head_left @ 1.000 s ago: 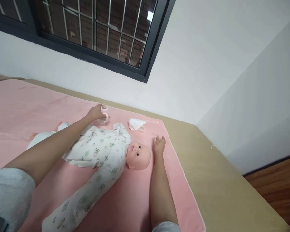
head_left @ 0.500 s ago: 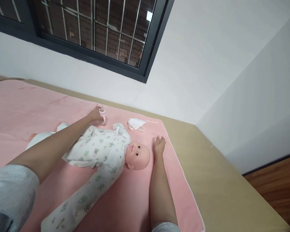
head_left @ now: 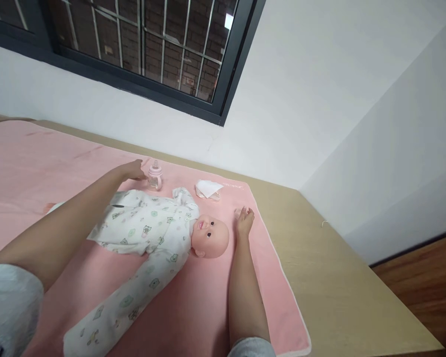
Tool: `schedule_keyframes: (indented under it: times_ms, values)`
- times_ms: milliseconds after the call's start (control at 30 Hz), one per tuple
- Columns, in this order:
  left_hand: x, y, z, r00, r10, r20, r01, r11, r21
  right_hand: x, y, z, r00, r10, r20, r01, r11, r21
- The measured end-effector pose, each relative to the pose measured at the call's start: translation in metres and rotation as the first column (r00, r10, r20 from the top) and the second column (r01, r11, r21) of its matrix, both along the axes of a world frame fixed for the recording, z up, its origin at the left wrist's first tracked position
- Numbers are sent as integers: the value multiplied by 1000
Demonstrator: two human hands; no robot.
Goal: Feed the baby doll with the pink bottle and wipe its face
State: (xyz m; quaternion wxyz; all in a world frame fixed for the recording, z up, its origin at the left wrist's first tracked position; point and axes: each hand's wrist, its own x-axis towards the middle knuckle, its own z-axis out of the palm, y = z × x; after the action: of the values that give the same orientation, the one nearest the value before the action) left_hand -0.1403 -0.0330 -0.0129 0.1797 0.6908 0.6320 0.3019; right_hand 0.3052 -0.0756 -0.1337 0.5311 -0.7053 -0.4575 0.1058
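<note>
A baby bottle (head_left: pixel 155 177) with a pink collar, handle and bare teat stands upright on the pink blanket (head_left: pixel 193 307). Just left of it is my left hand (head_left: pixel 134 170), its fingers apart and nothing in them. My right hand (head_left: pixel 245 221) rests by the blanket's right edge, fingers curled around a small see-through pinkish piece (head_left: pixel 238 212), mostly hidden. Between my arms a baby doll (head_left: pixel 211 238) lies on its back, head to the right, in a white printed outfit (head_left: pixel 148 223). One long sleeve stretches toward me; my left forearm covers the doll's lower part.
Beyond the doll's head lies a small pack of tissues (head_left: pixel 208 189) with a white sheet on top. The blanket covers a wooden surface (head_left: pixel 319 287) along a white wall (head_left: pixel 267 129). Above is a dark-framed window (head_left: pixel 223 106) with bars.
My left hand has let go of the baby bottle and drawn back to the left. The bottle now stands by itself. My right hand has stayed in place.
</note>
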Motion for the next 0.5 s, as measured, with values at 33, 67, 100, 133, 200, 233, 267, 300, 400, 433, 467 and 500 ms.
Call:
schedule_keyframes:
  times_ms: [33, 67, 100, 133, 200, 233, 267, 300, 400, 433, 467, 500]
  values:
    - [-1, -3, 6, 999, 46, 4, -45, 998, -42, -2, -2, 3, 1000, -6, 7, 6, 1000, 6]
    - [0, -7, 13, 996, 94, 5, -93, 993, -71, -4, -4, 5, 1000, -17, 18, 16, 1000, 21]
    - [3, -10, 20, 991, 132, 3, -131, 988, -79, -6, -7, 8, 999, -31, 37, 29, 998, 47]
    - [8, -14, 28, 988, 155, 0, -155, 986, -59, -9, -9, 11, 997, -47, 64, 41, 995, 86]
    - [23, -22, 44, 987, 158, -5, -158, 987, 20, -14, -13, 17, 988, -59, 141, 34, 984, 175]
    - [32, -26, 52, 988, 152, 1, -152, 987, 59, -17, -14, 19, 982, -42, 182, 4, 978, 206]
    - [42, -30, 60, 992, 130, 10, -130, 987, 90, -20, -15, 21, 978, -4, 211, -43, 975, 216]
    - [52, -33, 66, 995, 95, 27, -98, 988, 118, -23, -16, 22, 973, 58, 223, -104, 975, 199]
    - [85, -41, 79, 985, -146, 96, 130, 978, 163, -33, -16, 22, 934, 308, 182, -321, 946, 46]
    - [97, -42, 80, 963, -253, 91, 238, 960, 148, -37, -15, 21, 910, 384, 157, -386, 922, -14]
    - [110, -43, 78, 935, -348, 69, 340, 934, 111, -41, -16, 21, 884, 448, 132, -443, 894, -70]
    - [124, -44, 75, 902, -430, 26, 429, 902, 35, -45, -16, 20, 860, 498, 110, -487, 866, -115]
